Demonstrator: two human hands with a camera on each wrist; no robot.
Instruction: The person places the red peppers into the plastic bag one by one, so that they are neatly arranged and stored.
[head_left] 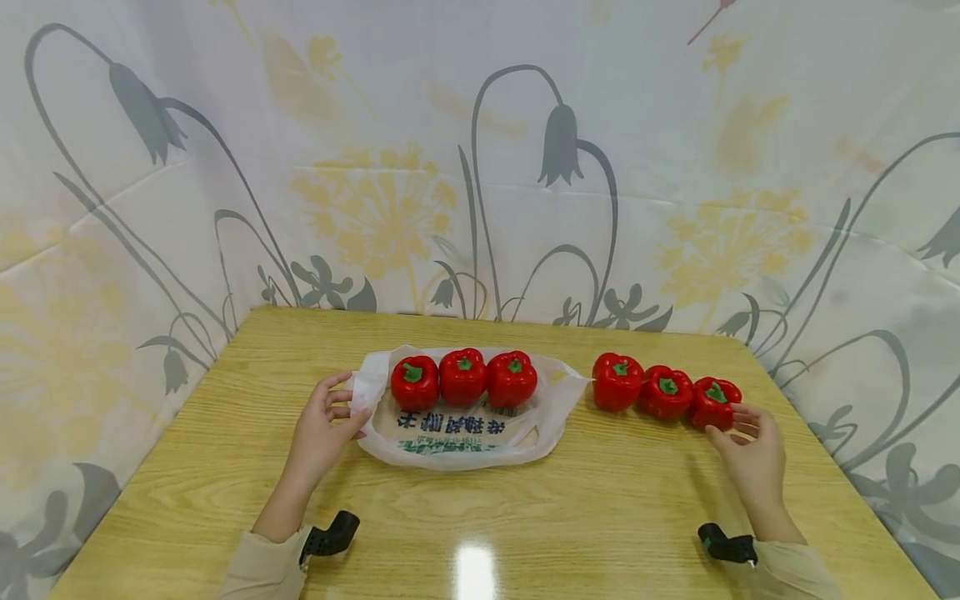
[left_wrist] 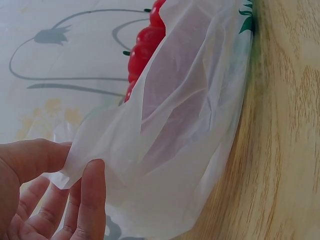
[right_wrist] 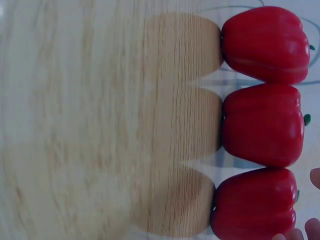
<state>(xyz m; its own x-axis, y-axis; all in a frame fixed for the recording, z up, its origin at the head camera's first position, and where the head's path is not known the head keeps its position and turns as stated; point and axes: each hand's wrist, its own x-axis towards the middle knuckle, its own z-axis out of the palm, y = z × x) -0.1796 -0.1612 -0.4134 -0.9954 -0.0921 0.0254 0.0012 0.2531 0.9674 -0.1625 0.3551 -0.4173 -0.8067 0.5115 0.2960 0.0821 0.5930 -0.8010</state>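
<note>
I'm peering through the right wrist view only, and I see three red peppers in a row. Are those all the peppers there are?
Observer: No, the head view shows three more peppers, within the outline of a white plastic bag.

Visitor: Ooh, a bag! Is anyone holding it?

Observer: Yes, the left hand pinches the edge at the bag's left end.

Visitor: Is anything printed on that bag?

Observer: Yes, the head view shows dark lettering in front of those peppers, with green print below it.
</note>
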